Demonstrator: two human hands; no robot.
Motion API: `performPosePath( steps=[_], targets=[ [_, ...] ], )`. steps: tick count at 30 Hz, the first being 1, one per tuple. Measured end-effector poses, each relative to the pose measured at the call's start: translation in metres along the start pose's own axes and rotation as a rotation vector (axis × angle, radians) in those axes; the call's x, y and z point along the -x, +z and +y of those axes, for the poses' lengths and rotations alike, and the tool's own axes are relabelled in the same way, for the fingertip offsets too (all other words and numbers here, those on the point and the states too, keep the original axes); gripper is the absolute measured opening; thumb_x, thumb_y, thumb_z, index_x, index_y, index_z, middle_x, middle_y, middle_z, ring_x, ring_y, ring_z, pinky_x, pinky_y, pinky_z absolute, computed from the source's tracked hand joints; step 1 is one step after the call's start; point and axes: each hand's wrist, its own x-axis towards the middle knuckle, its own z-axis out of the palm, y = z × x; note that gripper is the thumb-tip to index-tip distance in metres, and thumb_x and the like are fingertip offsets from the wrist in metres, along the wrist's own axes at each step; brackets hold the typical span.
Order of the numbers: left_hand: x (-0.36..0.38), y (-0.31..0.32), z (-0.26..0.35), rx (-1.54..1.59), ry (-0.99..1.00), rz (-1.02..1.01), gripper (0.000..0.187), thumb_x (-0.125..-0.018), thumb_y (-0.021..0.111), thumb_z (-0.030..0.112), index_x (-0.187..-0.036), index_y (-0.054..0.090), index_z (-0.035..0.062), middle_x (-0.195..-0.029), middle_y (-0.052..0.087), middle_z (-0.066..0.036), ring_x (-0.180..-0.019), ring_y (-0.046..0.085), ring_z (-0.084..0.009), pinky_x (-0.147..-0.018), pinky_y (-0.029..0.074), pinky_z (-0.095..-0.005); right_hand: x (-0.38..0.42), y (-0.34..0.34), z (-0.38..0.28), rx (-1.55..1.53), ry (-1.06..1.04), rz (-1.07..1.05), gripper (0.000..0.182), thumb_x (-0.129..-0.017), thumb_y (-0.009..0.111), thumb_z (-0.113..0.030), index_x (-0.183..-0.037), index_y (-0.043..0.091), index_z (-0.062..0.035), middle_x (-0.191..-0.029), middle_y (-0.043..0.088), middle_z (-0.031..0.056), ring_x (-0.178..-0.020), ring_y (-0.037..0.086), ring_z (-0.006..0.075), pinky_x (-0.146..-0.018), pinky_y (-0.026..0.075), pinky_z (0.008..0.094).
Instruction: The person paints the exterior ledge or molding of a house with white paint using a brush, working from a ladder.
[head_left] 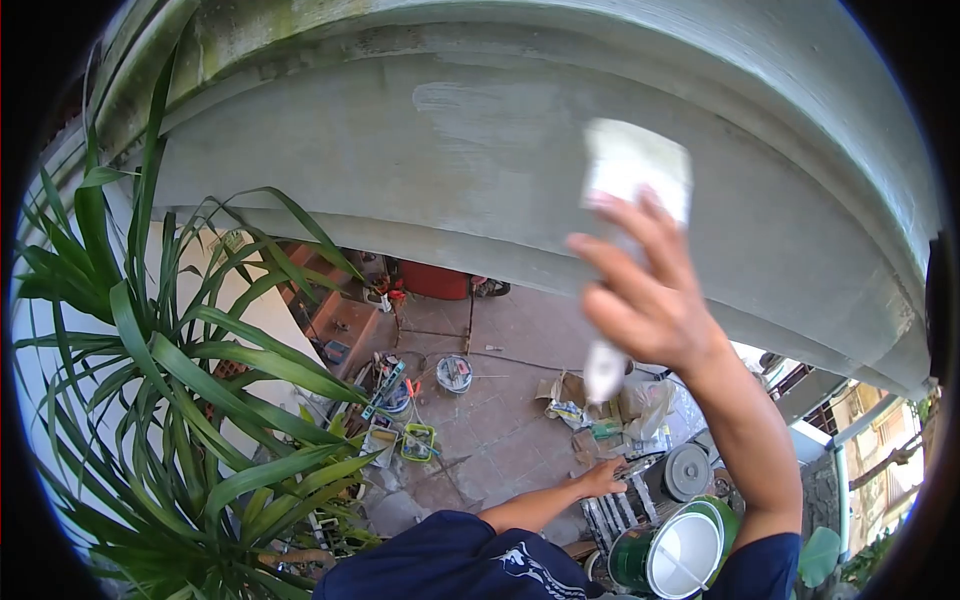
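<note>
My right hand (645, 290) is raised in front of the grey concrete wall (500, 130), its fingers wrapped round a wide paintbrush (638, 168). The brush has pale, whitish bristles pointing up, and its white handle hangs below my palm. A lighter streaked patch shows on the wall to the left. Lower down, my left hand (603, 478) is at a dark bar near the top of a metal ladder (612, 515); its fingers look closed on it, though small in view. A green bucket of white paint (686, 552), with a stick in it, is near my right sleeve.
Long-leaved plants (220, 400) fill the left side. On the tiled floor below lie a bucket (453, 374), a green basket (418, 442), tools, and cardboard and plastic bags (645, 405). A grey round lid (688, 472) is beside the paint bucket. A concrete ledge curves overhead.
</note>
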Motion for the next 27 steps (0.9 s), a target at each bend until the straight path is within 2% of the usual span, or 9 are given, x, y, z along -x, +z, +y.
performPosePath(
  steps=[2, 5, 6, 10, 11, 14, 18, 22, 27],
  targets=[
    [-0.001, 0.001, -0.005, -0.011, 0.002, 0.02, 0.06, -0.07, 0.071, 0.029, -0.118, 0.053, -0.0017, -0.111, 0.062, -0.026, -0.106, 0.061, -0.0364, -0.091, 0.046, -0.0413, -0.037, 0.038, -0.01, -0.03, -0.138, 0.007, 0.02, -0.069, 0.063, -0.019, -0.064, 0.045, -0.0104, -0.077, 0.061, 0.0057, -0.12, 0.055, 0.0324, -0.108, 0.035, 0.0587],
    [-0.001, -0.001, 0.001, 0.004, -0.028, -0.003, 0.059, -0.07, 0.073, 0.025, -0.119, 0.053, -0.0006, -0.112, 0.062, -0.024, -0.105, 0.061, -0.0339, -0.091, 0.046, -0.0412, -0.095, 0.09, -0.01, -0.076, -0.306, 0.068, 0.013, -0.075, 0.061, -0.021, -0.066, 0.058, -0.0108, -0.075, 0.062, 0.0031, -0.11, 0.054, 0.0258, -0.107, 0.035, 0.0546],
    [-0.001, 0.0, 0.001, -0.006, -0.027, 0.005, 0.059, -0.069, 0.073, 0.025, -0.119, 0.053, -0.0006, -0.112, 0.062, -0.024, -0.106, 0.061, -0.0338, -0.092, 0.046, -0.0412, -0.111, 0.107, -0.006, -0.135, -0.353, 0.086, 0.014, -0.075, 0.06, -0.019, -0.068, 0.051, -0.0098, -0.076, 0.058, 0.006, -0.115, 0.054, 0.0303, -0.109, 0.035, 0.0533],
    [-0.002, 0.001, -0.005, -0.018, -0.004, 0.026, 0.058, -0.069, 0.074, 0.025, -0.117, 0.053, -0.0006, -0.108, 0.064, -0.022, -0.104, 0.061, -0.0336, -0.089, 0.046, -0.0409, -0.136, 0.127, 0.033, -0.11, -0.316, -0.083, 0.012, -0.077, 0.059, -0.019, -0.073, 0.056, -0.0077, -0.081, 0.06, 0.0041, -0.113, 0.054, 0.0296, -0.109, 0.037, 0.0483],
    [0.0, 0.001, -0.003, -0.006, -0.001, 0.027, 0.058, -0.069, 0.074, 0.026, -0.115, 0.054, -0.0011, -0.106, 0.064, -0.023, -0.102, 0.062, -0.0341, -0.088, 0.047, -0.0407, -0.129, 0.12, 0.045, -0.056, -0.376, 0.021, 0.011, -0.078, 0.059, -0.02, -0.073, 0.063, -0.0109, -0.081, 0.064, 0.0018, -0.109, 0.054, 0.026, -0.1, 0.041, 0.044],
    [0.0, 0.001, 0.001, 0.015, 0.009, 0.025, 0.057, -0.068, 0.074, 0.028, -0.113, 0.054, -0.0016, -0.104, 0.064, -0.023, -0.1, 0.062, -0.0345, -0.087, 0.046, -0.0404, -0.091, 0.085, 0.063, -0.059, -0.348, -0.003, 0.012, -0.076, 0.058, -0.02, -0.073, 0.06, -0.009, -0.083, 0.063, 0.0035, -0.112, 0.054, 0.0292, -0.1, 0.043, 0.0459],
    [-0.003, 0.003, -0.011, 0.039, 0.003, 0.016, 0.058, -0.068, 0.074, 0.028, -0.113, 0.054, -0.0014, -0.108, 0.063, -0.023, -0.103, 0.061, -0.0351, -0.089, 0.046, -0.0406, -0.025, 0.01, 0.071, 0.085, -0.158, -0.095, 0.013, -0.072, 0.057, -0.02, -0.07, 0.055, -0.0066, -0.08, 0.057, 0.0058, -0.114, 0.055, 0.0328, -0.103, 0.044, 0.0508],
    [0.0, 0.001, -0.002, 0.016, -0.02, 0.022, 0.059, -0.068, 0.074, 0.029, -0.114, 0.053, -0.0016, -0.11, 0.062, -0.024, -0.106, 0.06, -0.0363, -0.09, 0.045, -0.0414, 0.034, -0.066, 0.079, 0.237, 0.01, -0.206, 0.019, -0.069, 0.059, -0.02, -0.069, 0.049, -0.0033, -0.084, 0.059, 0.0087, -0.116, 0.055, 0.036, -0.101, 0.045, 0.0556],
    [-0.004, 0.004, -0.012, 0.041, 0.004, 0.0, 0.058, -0.069, 0.074, 0.028, -0.113, 0.052, -0.0012, -0.11, 0.062, -0.024, -0.105, 0.06, -0.037, -0.089, 0.046, -0.0417, 0.112, -0.135, 0.081, 0.422, 0.337, -0.19, 0.015, -0.062, 0.061, 0.001, -0.067, 0.047, -0.0003, -0.091, 0.066, 0.0117, -0.115, 0.057, 0.0393, -0.092, 0.05, 0.0485]
  ],
)
